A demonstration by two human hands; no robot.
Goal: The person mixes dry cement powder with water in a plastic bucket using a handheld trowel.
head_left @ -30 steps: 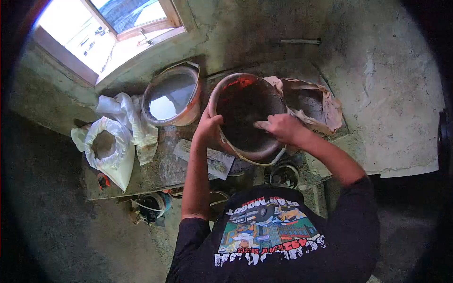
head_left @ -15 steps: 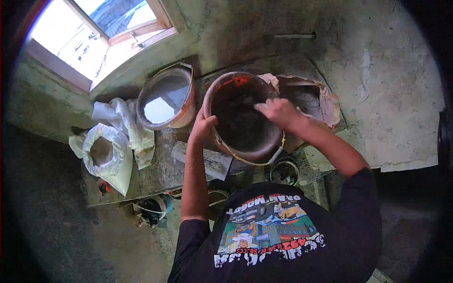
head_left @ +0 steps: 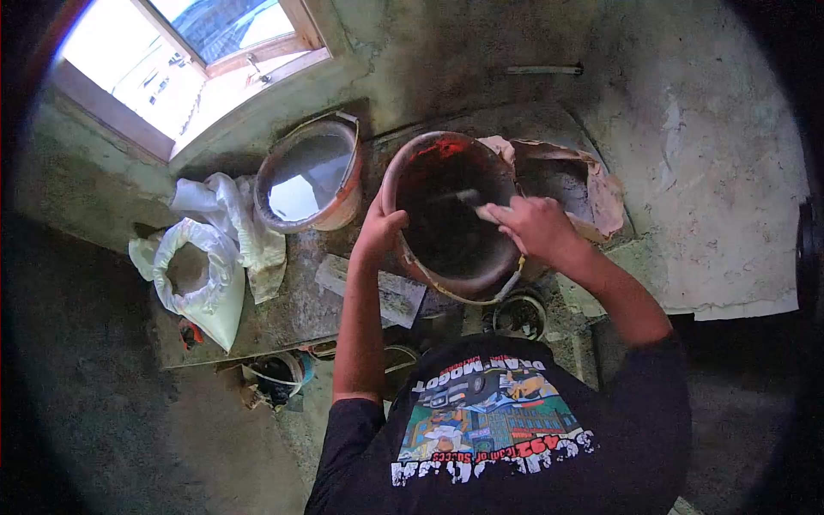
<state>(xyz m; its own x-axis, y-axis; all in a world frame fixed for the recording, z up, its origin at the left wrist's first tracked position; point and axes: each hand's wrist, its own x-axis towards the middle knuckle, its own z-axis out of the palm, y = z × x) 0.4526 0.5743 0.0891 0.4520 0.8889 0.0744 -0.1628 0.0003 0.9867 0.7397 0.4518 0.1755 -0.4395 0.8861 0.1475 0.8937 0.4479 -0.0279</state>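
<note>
A large reddish-brown bucket (head_left: 393,184) with a dark inside stands tilted in front of me on the worktop. My left hand (head_left: 380,230) grips its left rim, with the thumb over the edge. At the bucket's right side, my right hand (head_left: 541,227) is closed round a hand tool with a pale handle (head_left: 491,213). The tool's grey end reaches into the bucket; its exact shape is blurred. A wire bail (head_left: 455,296) hangs along the bucket's near rim. Behind my right hand, a torn paper sack (head_left: 605,202) holds grey powder.
Left of the bucket stands another bucket (head_left: 339,206) of cloudy water. An open white sack (head_left: 219,296) sits farther left. A grey-smeared board (head_left: 373,290) lies near my left forearm. Smaller pails (head_left: 279,378) stand below the worktop edge, and a window (head_left: 232,60) is at upper left.
My right hand has shifted right and slightly down, drawing the tool toward the bucket's right side. My left hand stays on the rim. The whole view has shifted a little.
</note>
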